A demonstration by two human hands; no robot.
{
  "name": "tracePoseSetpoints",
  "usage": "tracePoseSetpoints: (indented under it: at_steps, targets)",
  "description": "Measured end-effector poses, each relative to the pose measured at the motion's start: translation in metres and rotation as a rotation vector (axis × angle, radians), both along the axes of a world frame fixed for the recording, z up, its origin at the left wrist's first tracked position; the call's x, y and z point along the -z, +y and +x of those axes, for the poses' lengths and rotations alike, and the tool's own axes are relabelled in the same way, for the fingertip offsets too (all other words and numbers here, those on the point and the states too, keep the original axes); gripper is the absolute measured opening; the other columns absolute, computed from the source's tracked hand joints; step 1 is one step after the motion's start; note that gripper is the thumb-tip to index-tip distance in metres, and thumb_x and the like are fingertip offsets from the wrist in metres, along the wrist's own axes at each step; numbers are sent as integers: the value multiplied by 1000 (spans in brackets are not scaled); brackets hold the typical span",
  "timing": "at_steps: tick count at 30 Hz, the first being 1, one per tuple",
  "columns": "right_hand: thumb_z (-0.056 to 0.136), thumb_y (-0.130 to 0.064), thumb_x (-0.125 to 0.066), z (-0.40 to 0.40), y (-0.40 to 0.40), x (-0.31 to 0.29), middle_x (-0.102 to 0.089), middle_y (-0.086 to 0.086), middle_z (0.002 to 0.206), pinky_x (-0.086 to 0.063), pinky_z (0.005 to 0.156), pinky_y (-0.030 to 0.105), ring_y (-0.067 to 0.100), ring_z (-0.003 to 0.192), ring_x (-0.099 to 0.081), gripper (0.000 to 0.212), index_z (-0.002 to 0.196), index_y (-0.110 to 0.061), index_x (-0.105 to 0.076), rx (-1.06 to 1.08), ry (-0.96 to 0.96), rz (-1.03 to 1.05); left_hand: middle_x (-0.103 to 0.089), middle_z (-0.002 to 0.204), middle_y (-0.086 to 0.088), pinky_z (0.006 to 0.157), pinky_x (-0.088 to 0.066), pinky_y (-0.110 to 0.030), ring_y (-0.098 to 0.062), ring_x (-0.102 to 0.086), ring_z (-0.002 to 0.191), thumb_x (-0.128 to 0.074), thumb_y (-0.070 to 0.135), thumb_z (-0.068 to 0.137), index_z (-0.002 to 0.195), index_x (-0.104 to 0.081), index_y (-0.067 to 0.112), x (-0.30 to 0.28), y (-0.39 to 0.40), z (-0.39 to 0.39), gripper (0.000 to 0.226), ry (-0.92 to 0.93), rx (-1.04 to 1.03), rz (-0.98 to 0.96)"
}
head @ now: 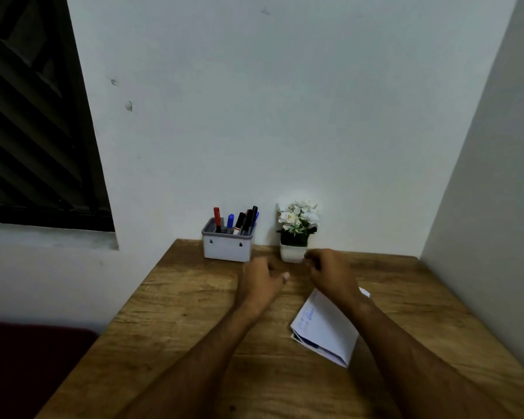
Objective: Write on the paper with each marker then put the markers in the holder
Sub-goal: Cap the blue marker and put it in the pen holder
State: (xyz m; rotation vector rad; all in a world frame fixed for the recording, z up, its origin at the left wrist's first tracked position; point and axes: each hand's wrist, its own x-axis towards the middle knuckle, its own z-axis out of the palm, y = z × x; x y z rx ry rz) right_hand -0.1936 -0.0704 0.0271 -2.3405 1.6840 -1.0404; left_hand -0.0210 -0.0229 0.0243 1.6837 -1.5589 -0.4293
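Note:
A grey holder (227, 247) stands at the back of the wooden table (176, 322), against the wall. Several markers (241, 221) stick up out of it, red, blue and black. A folded white paper (327, 328) with faint blue writing lies on the table at the right. My left hand (262, 281) hovers in front of the holder with fingers loosely curled and thumb out, holding nothing. My right hand (330, 272) is raised above the far end of the paper with fingers curled; nothing shows in it, and it is slightly blurred.
A small white pot with white flowers (297, 231) stands to the right of the holder, just behind my right hand. White walls close off the back and right. A dark window (34, 116) is at the upper left, a dark red seat (34, 367) below left.

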Motion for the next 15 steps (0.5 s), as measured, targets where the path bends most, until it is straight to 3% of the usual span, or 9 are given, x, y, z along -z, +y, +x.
tracePoseSetpoints:
  at_steps: [4, 6, 9, 12, 15]
  targets:
    - [92, -9, -59, -37, 12, 24, -76, 12, 98, -48, 73, 33, 28, 91, -69, 18, 96, -5, -76, 27, 82, 82, -65, 117, -5, 87, -49, -32, -21, -59, 111, -63, 49, 89, 115, -64, 12, 22, 34, -43, 45, -206, 154, 85]
    - [92, -13, -52, -50, 17, 35, -69, 12, 93, -40, 69, 31, 27, 84, -64, 21, 87, -7, -72, 33, 139, 141, -60, 123, -4, 95, -45, -34, -21, -53, 116, -57, 51, 92, 120, -60, 13, 32, 47, -58, 47, -292, 226, 53]
    - [100, -17, -50, -62, 27, 47, -62, 9, 90, -45, 65, 34, 22, 80, -57, 26, 82, -10, -66, 68, 223, 173, -51, 136, -4, 108, -36, -34, -20, -44, 126, -47, 53, 95, 135, -47, 13, 45, 55, -69, 57, -436, 276, 53]
    - [104, -23, -48, -67, 38, 52, -65, 9, 94, -54, 71, 32, 16, 81, -56, 30, 87, -11, -69, 91, 237, 157, -37, 153, -9, 119, -22, -42, -23, -32, 140, -42, 49, 98, 148, -33, 10, 50, 55, -64, 64, -591, 291, 138]
    - [105, -28, -45, -68, 48, 53, -66, 7, 100, -47, 79, 33, 18, 92, -56, 32, 93, -13, -70, 140, 253, 135, -16, 164, -8, 123, -7, -50, -24, -11, 152, -38, 42, 102, 156, -17, 8, 47, 50, -51, 68, -627, 286, 228]
